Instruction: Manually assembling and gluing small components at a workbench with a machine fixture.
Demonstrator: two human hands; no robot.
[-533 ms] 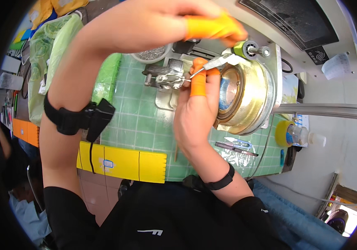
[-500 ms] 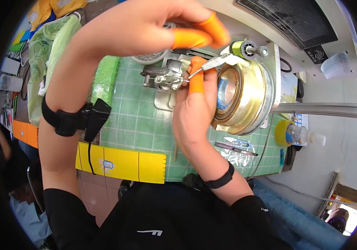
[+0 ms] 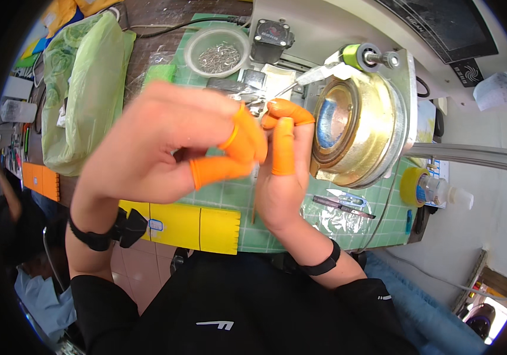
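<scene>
My left hand (image 3: 159, 142), with orange finger cots, hovers over the mat left of my right hand, slightly blurred. Its thumb and fingers are pinched together; whatever lies between them is too small to make out. My right hand (image 3: 286, 163), also in orange cots, has thumb and index finger bent together beside the small metal clamp fixture (image 3: 253, 94). What those fingertips grip cannot be made out. A thin pointed nozzle (image 3: 292, 87) slants down to just above the right index finger. Close on the right stands a brass-coloured drum (image 3: 354, 130) on the machine.
A bowl (image 3: 218, 56) of small metal pieces stands behind the fixture, beside a black motor block (image 3: 271, 40). A yellow strip (image 3: 206, 228) lies along the front edge of the green mat (image 3: 241, 198). A dark pen (image 3: 342, 207) lies right; a green bag (image 3: 91, 89) left.
My left hand has come down and nearer from above the fixture, baring the bowl and motor block, and its fingers have pinched together. My right index finger has bent over. The view has shifted slightly.
</scene>
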